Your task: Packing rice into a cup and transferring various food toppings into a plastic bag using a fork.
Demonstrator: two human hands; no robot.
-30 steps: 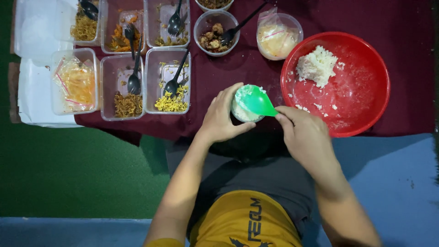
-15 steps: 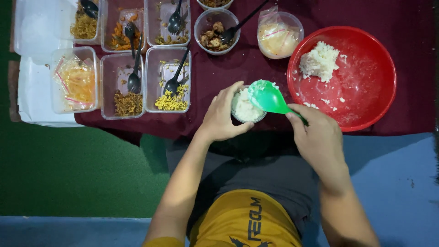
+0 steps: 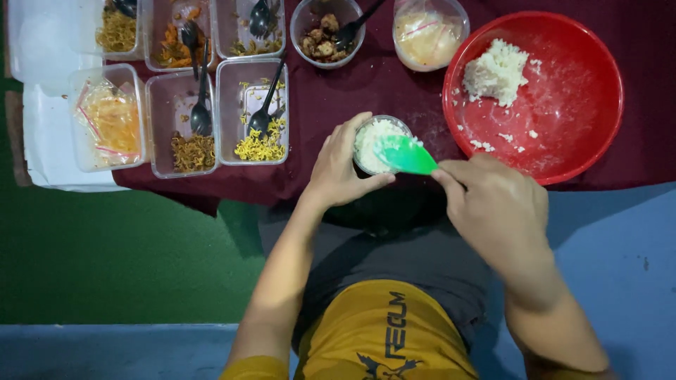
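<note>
My left hand [image 3: 343, 169] grips a small round bowl [image 3: 372, 141] filled with white rice, held just above the near edge of the dark red tablecloth [image 3: 380, 88]. A green rice paddle [image 3: 405, 155] lies flat across the rice in that bowl, and my right hand [image 3: 496, 211] holds its handle from the right. A big red basin [image 3: 563, 134] with a lump of white rice [image 3: 496, 69] stands to the right of the bowl.
Several clear rectangular tubs [image 3: 250, 112] with noodles, fried bits and black spoons line the left of the table. A round clear bowl [image 3: 325, 32] of brown pieces and a bagged sauce tub [image 3: 429, 32] stand at the back. White foam boxes [image 3: 42, 105] lie far left.
The green paddle moved off to the right of the bowl, then came back left and down onto the rice. My left hand kept the bowl in place.
</note>
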